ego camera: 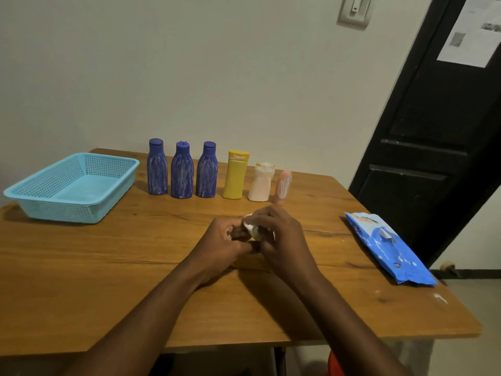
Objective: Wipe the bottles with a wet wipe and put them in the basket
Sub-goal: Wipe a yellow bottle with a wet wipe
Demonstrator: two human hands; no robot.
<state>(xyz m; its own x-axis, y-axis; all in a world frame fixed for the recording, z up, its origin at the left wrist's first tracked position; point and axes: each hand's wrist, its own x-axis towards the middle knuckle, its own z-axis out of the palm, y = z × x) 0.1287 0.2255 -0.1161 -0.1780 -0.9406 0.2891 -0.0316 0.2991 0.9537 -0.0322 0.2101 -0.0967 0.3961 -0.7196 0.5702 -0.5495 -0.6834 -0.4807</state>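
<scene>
Bench (135, 280): one wooden top, set against a plain wall.

Bottles: six in total. All stand upright in one row along the far side of the bench, outside the basket.
- Three purple bottles: left (157, 172), middle (181, 175) and right (206, 173). Each has a purple cap and white streaks down its body.
- One yellow bottle (234, 177), just right of the purple group.
- One white bottle (260, 184), with white residue at its top.
- One pink bottle (283, 187), the shortest, at the right end of the row and smeared white on its front.

Basket (67, 213): one, light blue and perforated. It sits at the far left corner of the bench, left of the bottle row.

Wipe pack (387, 248): one, blue. It lies flat near the right edge of the bench, well apart from the bottles.

Wipe (250, 226): one, white and bunched. It is held above the middle of the bench, in front of the bottle row.

Hands: two, meeting at the wipe.
- Left hand (227, 237): fingers (230, 226) are curled inward and pinch the left side of the wipe.
- Right hand (282, 234): fingers (260, 213) are curled over the top of the wipe and grip it.

Background: one dark door (433, 131) stands at the right.
</scene>
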